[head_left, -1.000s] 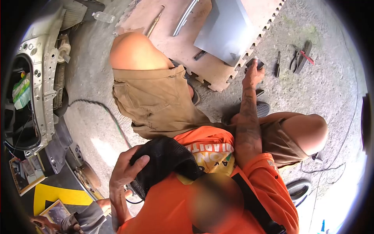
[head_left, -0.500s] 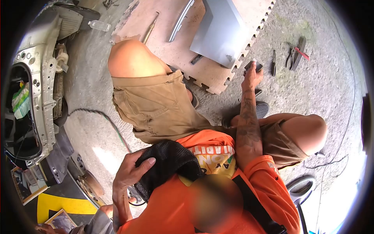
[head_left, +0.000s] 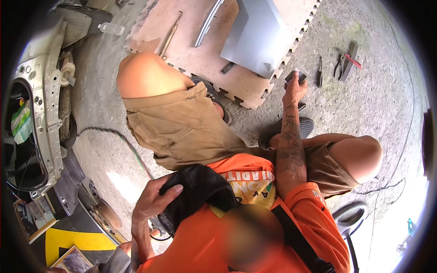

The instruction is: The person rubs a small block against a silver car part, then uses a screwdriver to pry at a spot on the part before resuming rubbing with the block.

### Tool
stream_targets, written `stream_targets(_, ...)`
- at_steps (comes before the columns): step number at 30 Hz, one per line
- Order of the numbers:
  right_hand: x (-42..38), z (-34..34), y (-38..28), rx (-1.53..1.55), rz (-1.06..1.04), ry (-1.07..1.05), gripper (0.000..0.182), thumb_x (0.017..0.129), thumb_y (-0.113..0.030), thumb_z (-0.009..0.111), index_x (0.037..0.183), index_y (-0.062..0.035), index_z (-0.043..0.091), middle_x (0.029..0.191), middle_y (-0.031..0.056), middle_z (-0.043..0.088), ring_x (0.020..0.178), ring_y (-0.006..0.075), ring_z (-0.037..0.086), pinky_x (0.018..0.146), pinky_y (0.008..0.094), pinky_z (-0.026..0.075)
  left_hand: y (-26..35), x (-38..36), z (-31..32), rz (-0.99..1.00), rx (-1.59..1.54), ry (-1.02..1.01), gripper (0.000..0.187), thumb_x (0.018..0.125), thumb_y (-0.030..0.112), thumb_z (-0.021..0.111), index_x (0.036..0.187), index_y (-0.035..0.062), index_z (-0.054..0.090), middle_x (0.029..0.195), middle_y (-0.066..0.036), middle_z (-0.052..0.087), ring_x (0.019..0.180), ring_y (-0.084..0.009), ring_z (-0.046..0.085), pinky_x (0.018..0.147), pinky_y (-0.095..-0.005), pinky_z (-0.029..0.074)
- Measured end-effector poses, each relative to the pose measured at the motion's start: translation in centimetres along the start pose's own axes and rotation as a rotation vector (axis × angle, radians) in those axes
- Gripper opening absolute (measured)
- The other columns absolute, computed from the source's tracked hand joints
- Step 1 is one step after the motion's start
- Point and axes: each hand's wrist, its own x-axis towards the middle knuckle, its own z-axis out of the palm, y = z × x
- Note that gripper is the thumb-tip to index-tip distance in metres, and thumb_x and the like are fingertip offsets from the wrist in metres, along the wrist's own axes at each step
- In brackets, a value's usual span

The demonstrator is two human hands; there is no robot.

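My left hand (head_left: 152, 199) grips a black mesh cloth (head_left: 195, 189), its thumb lying on top, beside my orange shirt. My right hand (head_left: 296, 91) reaches out over the concrete and is closed on a small dark block (head_left: 298, 76), thumb pressed on it. Just left of that hand is the corner of a foam mat (head_left: 255, 93), which bears a grey metal panel (head_left: 255, 41), a curved metal strip (head_left: 210, 22) and a brass-coloured rod tool (head_left: 170, 38).
On the concrete at the right lie a thin dark tool (head_left: 320, 73), red-handled pliers (head_left: 340, 66) and a dark bar (head_left: 349, 61). A car body (head_left: 45, 104) stands at the left, near a plastic bottle (head_left: 111, 28). A person's sleeve (head_left: 116, 261) shows at lower left.
My left knee has swung slightly outward to the left, uncovering more of the brass-coloured tool. Both hands keep nearly the same place and hold.
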Motion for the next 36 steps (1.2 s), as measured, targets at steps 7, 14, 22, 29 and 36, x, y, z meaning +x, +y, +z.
stream_targets(7, -0.7, -0.3, 1.4, -0.020, 0.014, -0.086, 0.028, 0.092, -0.024, 0.068, 0.092, 0.0034, 0.060, 0.077, 0.0094, 0.064, 0.064, 0.0168, 0.057, 0.060, 0.0349, 0.048, 14.1, 5.6, -1.5, 0.528, 0.583, 0.027, 0.043, 0.090, 0.031, 0.075, 0.119, 0.0020, 0.065, 0.094, -0.016, 0.071, 0.088, -0.0239, 0.070, 0.072, -0.0361, 0.054)
stream_targets(14, -4.8, 0.2, 0.4, -0.280, -0.121, -0.155, 0.027, 0.090, -0.028, 0.065, 0.097, -0.0012, 0.067, 0.083, 0.0187, 0.072, 0.076, 0.0312, 0.070, 0.071, 0.0431, 0.053, 12.8, 42.0, 5.6, 0.514, 0.819, 0.324, 0.032, 0.092, 0.034, 0.067, 0.097, 0.0030, 0.070, 0.084, -0.017, 0.072, 0.072, -0.0248, 0.070, 0.065, -0.0394, 0.055)
stream_targets(22, -1.8, -1.2, 0.0, -0.365, -0.173, -0.058, 0.031, 0.090, -0.028, 0.065, 0.104, -0.0002, 0.065, 0.090, 0.0223, 0.072, 0.086, 0.0410, 0.070, 0.077, 0.0471, 0.054, 3.4, 37.5, 12.3, 0.777, 0.772, 0.415, 0.021, 0.089, 0.012, 0.059, 0.107, 0.0038, 0.056, 0.096, -0.022, 0.063, 0.083, -0.0424, 0.065, 0.073, -0.0509, 0.054)
stream_targets(29, -3.8, 1.0, -6.3, -0.324, -0.413, -0.267, 0.031, 0.095, -0.027, 0.065, 0.092, 0.0033, 0.060, 0.071, 0.0132, 0.064, 0.062, 0.0217, 0.056, 0.062, 0.0371, 0.048, -0.2, 37.1, 10.6, 0.560, 0.728, 0.543, 0.023, 0.084, 0.016, 0.062, 0.103, 0.0022, 0.062, 0.104, -0.021, 0.064, 0.085, -0.0434, 0.066, 0.079, -0.0517, 0.054)
stream_targets(36, -4.0, 0.5, -2.6, -0.494, -0.257, -0.194, 0.032, 0.090, -0.032, 0.064, 0.093, 0.0002, 0.061, 0.086, 0.0272, 0.068, 0.082, 0.0473, 0.066, 0.072, 0.0495, 0.052, 4.5, 44.6, 9.6, 0.090, 0.435, 0.461, 0.062, 0.085, 0.056, 0.071, 0.101, -0.0037, 0.069, 0.102, -0.023, 0.072, 0.092, -0.0371, 0.071, 0.080, -0.0447, 0.058)
